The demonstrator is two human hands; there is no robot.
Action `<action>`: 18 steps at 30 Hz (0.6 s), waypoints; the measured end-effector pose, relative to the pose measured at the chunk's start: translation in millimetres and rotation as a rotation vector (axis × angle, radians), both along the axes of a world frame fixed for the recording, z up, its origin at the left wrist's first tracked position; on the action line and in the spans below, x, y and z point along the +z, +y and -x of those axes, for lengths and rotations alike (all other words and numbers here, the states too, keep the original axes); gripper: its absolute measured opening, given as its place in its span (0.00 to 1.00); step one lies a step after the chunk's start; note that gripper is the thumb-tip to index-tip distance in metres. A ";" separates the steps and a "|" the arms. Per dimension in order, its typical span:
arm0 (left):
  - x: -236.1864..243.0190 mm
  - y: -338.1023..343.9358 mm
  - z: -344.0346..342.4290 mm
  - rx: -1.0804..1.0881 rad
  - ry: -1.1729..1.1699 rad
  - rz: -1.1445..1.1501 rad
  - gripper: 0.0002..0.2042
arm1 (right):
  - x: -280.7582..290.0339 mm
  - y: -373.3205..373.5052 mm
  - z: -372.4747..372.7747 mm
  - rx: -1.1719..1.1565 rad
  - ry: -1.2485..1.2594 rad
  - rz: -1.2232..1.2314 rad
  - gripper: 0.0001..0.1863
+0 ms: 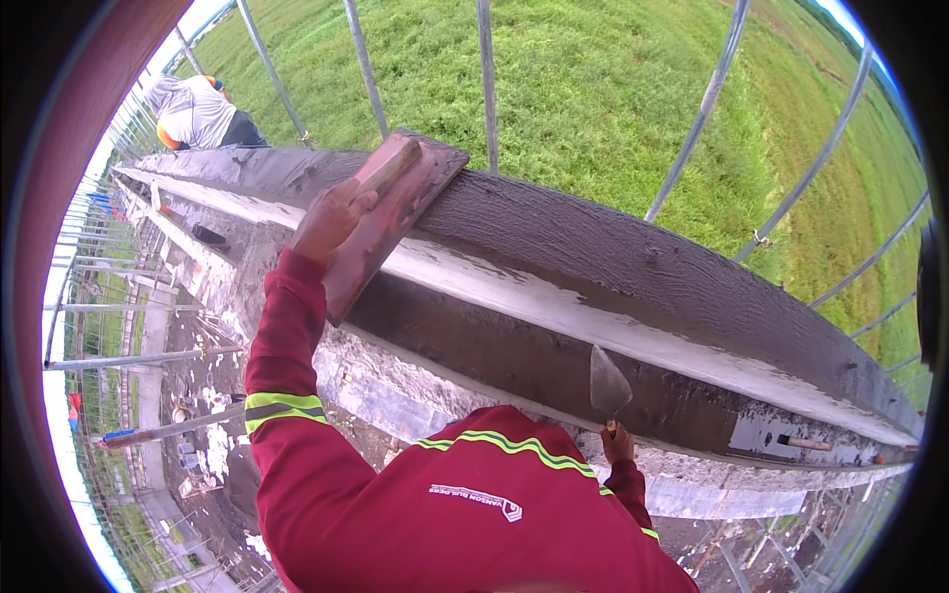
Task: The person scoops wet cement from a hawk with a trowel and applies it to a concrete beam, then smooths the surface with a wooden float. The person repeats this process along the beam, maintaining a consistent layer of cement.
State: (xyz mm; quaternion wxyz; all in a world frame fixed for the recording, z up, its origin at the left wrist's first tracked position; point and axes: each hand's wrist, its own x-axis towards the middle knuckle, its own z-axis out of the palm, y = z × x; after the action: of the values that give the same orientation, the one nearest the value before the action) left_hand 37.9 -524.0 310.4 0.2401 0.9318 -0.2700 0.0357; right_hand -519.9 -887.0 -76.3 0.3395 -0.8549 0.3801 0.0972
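My left hand (334, 219) is wrapped round the wooden handle of a long rectangular plastering float (368, 249). The float's far end lies over the rough grey mortar top of the wall (593, 237), and its near end reaches across the recess below; whether it presses on the mortar cannot be told. Lower and to the right, my right hand (620, 447) grips the handle of a pointed trowel (608, 383). Its blade points away from me over the dark, wet-looking recess (474, 341), with a pale smooth ledge (514, 292) behind it.
A float-like tool with a wooden handle (809, 444) lies in the recess at right. At far left a co-worker (198, 114) in grey bends beside the wall. Metal scaffold poles (487, 84) rise behind the wall, with grass beyond. Debris-strewn ground (213, 425) lies far below at left.
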 end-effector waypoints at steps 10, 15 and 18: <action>18.1 -213.9 76.9 -0.561 0.001 -0.018 0.16 | -2.1 1.4 10.2 -0.096 -0.115 -0.059 0.27; 14.6 -280.5 65.9 -0.711 -0.039 -0.025 0.16 | 3.1 3.4 20.4 -0.201 -0.080 -0.073 0.26; 15.0 -318.9 57.2 -0.793 -0.044 -0.050 0.16 | 1.8 4.1 22.4 -0.201 -0.088 -0.056 0.26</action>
State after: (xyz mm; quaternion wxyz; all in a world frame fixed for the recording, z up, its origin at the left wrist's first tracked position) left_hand -19.3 -842.9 325.4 0.2066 0.7598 -0.6147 -0.0465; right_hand -542.2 -882.9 -74.5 0.3878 -0.8061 0.4456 0.0356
